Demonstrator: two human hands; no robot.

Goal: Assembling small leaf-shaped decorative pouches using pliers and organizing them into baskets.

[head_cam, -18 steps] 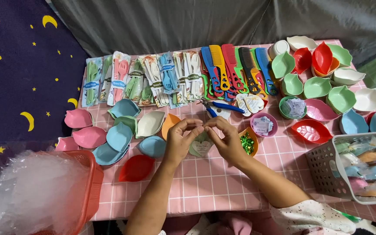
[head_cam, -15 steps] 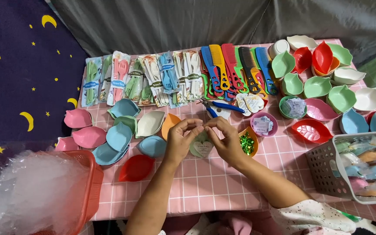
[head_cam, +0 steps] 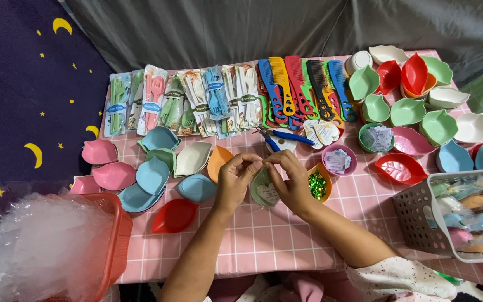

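1. Where the two hands meet above the pink checked tablecloth (head_cam: 286,235), a pale green leaf-shaped tag (head_cam: 264,191) hangs between them, tilted, just above the cloth.
2. Left hand (head_cam: 235,182): fingertips pinched together at the tag's top edge.
3. Right hand (head_cam: 292,182): thumb and forefinger closed on the same top edge, touching the left fingertips; remaining fingers curl behind the tag.
4. Just beside the right hand: an orange leaf dish of green sequins (head_cam: 318,183); beyond the hands, blue-handled pliers (head_cam: 284,137).
5. Far edge: packed cutlery sets (head_cam: 185,103) and coloured combs (head_cam: 303,89).
6. Flanks: leaf dishes (head_cam: 152,174) on the left, a white basket (head_cam: 420,212) at right, a red basket (head_cam: 115,240) of clear wrap at lower left.
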